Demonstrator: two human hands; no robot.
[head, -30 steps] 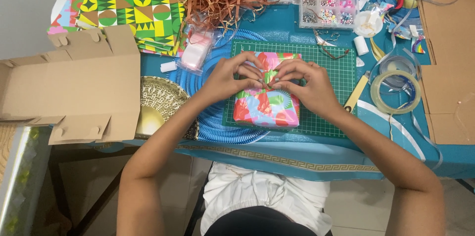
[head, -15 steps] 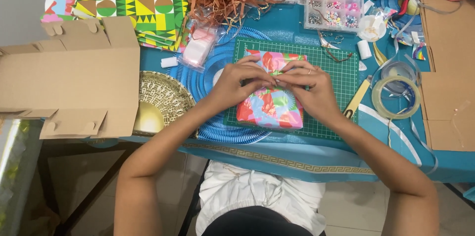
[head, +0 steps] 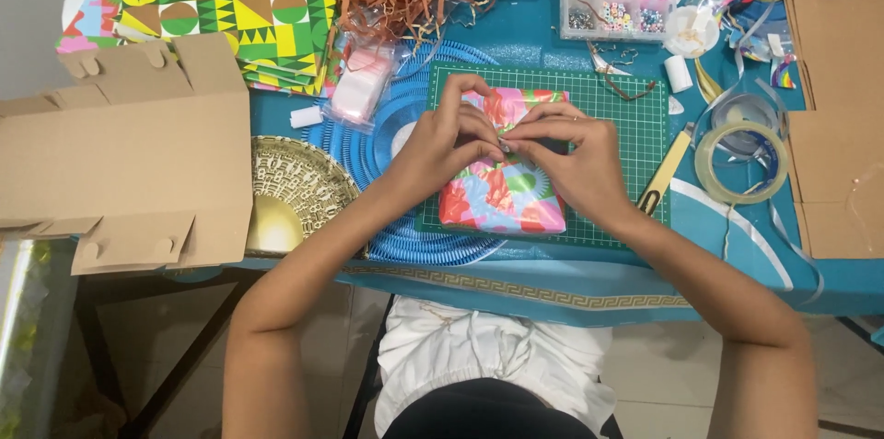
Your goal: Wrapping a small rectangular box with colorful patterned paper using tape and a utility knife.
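The parcel [head: 502, 190] lies on the green mat [head: 626, 126], left hand [head: 442, 144] and right hand [head: 571, 163] pinching something small, fingers closed, atop it; fastening seemingly underway, needing steady pressure.

Both forearms are stretched forward and angled inward; the left hand [head: 440, 146] and right hand [head: 573, 163] are brought together, fingers [head: 479, 130] curled, fingertips pinched and meeting

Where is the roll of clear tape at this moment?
In the head view, the roll of clear tape lies on the blue table, right of the green cutting mat, near the flat cardboard.
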